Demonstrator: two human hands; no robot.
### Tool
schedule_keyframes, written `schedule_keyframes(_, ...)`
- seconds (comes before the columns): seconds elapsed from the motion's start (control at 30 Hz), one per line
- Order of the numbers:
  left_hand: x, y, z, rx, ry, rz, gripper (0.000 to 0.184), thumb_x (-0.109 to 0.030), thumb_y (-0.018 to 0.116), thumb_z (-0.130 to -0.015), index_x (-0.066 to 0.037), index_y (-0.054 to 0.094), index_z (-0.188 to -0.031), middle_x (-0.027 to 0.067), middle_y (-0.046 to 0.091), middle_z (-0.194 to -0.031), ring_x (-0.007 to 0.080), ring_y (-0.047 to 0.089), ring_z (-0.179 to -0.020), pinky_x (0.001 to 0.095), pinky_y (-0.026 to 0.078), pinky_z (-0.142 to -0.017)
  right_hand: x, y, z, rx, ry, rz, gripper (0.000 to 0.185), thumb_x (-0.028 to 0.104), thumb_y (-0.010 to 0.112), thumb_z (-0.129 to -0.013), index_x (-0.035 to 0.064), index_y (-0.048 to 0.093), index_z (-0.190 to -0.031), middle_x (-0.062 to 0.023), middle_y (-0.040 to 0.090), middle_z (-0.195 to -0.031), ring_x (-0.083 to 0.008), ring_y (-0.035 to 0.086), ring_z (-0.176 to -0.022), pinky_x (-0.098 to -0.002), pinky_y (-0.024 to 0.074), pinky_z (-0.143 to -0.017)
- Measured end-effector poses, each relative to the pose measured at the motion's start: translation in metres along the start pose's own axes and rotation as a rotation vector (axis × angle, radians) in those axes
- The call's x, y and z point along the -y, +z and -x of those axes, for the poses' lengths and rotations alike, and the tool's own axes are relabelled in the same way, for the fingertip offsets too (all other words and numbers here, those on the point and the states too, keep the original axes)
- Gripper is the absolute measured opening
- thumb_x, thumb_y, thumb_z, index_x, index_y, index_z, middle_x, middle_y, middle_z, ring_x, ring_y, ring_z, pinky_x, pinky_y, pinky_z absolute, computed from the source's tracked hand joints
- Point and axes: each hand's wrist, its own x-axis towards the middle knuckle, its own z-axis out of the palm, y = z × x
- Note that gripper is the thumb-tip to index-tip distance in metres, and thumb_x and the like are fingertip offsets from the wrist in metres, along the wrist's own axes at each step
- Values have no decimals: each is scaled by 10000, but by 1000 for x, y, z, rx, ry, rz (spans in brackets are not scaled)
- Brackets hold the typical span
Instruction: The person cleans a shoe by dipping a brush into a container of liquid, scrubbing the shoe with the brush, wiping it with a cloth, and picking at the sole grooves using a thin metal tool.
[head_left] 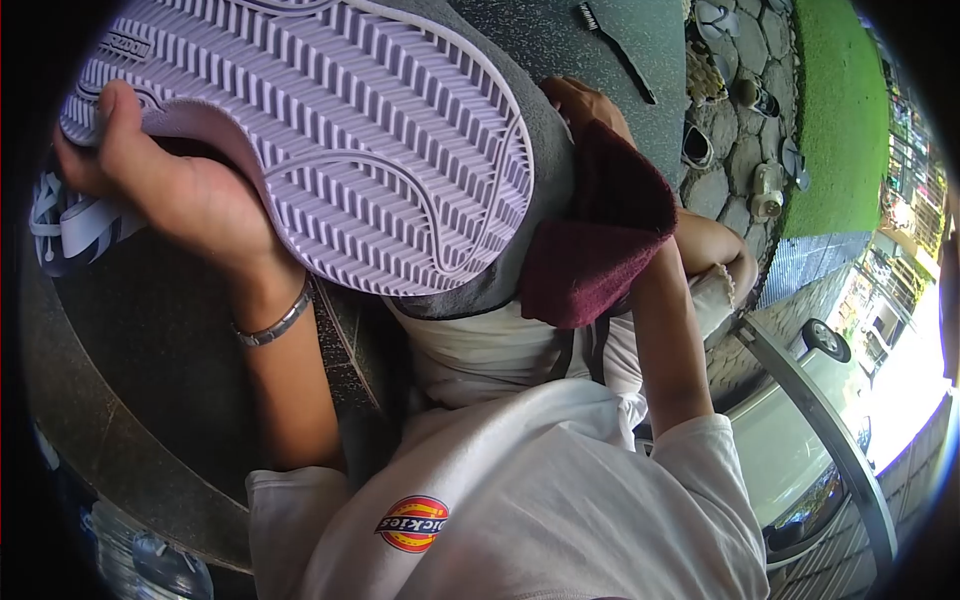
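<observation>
A shoe (370, 140) is held up with its pale lilac, zigzag-ribbed sole facing me. My left hand (180, 180) grips its edge at the left, thumb against the sole and fingers behind. Grey fuzzy fabric (550, 190) shows around the shoe's right and lower edge; whether it belongs to the shoe, I cannot tell. At the right, beyond the shoe, my right hand (588, 105) has curled fingers, and what they hold is hidden. A folded maroon cloth (600, 235) covers my right wrist and part of the forearm, beside the grey fabric.
A black-handled brush (618, 55) lies on the dark speckled surface (530, 35) at the top. Another shoe with pale straps (80, 225) shows behind my left hand. Several pieces of footwear stand on the stone paving (738, 165) at right. Beyond are green turf (835, 120) and a vehicle (800, 430).
</observation>
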Motion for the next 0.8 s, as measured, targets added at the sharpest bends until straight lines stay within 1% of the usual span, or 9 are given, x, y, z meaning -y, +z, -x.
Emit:
schedule_keyframes(0.07,0,0,-1,4,7,7,527,-163,601,-975,-4,420,-1445,135,510,-1292,226,503,-1201,390,370,-1087,-29,14,-10,18,99,-70,364,81,628,-849,21,617,-1208,-141,700,-1081,-310,666,-925,-373,525,-797)
schedule_keyframes(0.17,2,-2,-2,12,44,12,471,-154,600,-975,-6,458,-1399,120,531,-1265,216,519,-1175,386,382,-1074,-13,-2,0,-285,436,-236,214,68,587,-950,27,639,-1154,-155,697,-927,-205,629,-656,-347,523,-601)
schedule_keyframes(0.23,3,-1,-3,2,47,24,418,-144,595,-976,-8,488,-1357,112,547,-1243,210,533,-1155,383,390,-1063,12,-32,10,-390,365,-777,207,88,555,-1026,-2,594,-1208,-121,709,-896,-76,517,-562,-238,420,-498)
schedule_keyframes(0.27,4,-2,-3,-5,45,30,397,-137,591,-978,-10,497,-1341,111,553,-1236,210,537,-1154,381,393,-1063,40,-47,18,-395,364,-855,238,76,560,-1040,2,560,-1266,-104,713,-918,-24,481,-583,-176,360,-502)
schedule_keyframes(0.37,9,-3,-6,-12,66,47,335,-122,578,-986,-5,518,-1294,114,563,-1223,214,545,-1167,379,402,-1071,83,-76,44,-389,245,-638,206,-25,653,-969,-43,608,-1170,-138,718,-945,-43,538,-598,-182,422,-520)
schedule_keyframes(0.47,18,-14,-11,14,78,54,302,-128,572,-999,12,521,-1262,128,551,-1245,225,541,-1193,392,406,-1097,96,-82,58,-482,39,-666,177,-57,678,-931,-81,619,-1096,-167,716,-967,-87,622,-627,-212,518,-524)
schedule_keyframes(0.57,27,-31,-14,51,60,49,296,-144,572,-1010,19,519,-1250,140,531,-1283,238,533,-1212,408,401,-1124,100,-90,64,-531,-18,-902,194,-43,699,-912,-98,616,-1079,-178,696,-948,-146,687,-671,-252,588,-523)
schedule_keyframes(0.67,22,-24,-10,63,53,23,308,-153,569,-1011,17,506,-1260,144,521,-1290,243,524,-1219,412,393,-1126,102,-97,72,-567,45,-866,234,-26,727,-899,-105,612,-1086,-174,671,-928,-176,707,-698,-250,580,-485)
schedule_keyframes(0.8,17,-19,-9,85,33,-5,325,-163,566,-1012,15,489,-1274,148,508,-1301,249,512,-1228,418,383,-1130,117,-102,67,-591,345,-630,233,-52,664,-942,-106,599,-1160,-152,660,-948,-186,687,-650,-232,600,-564)
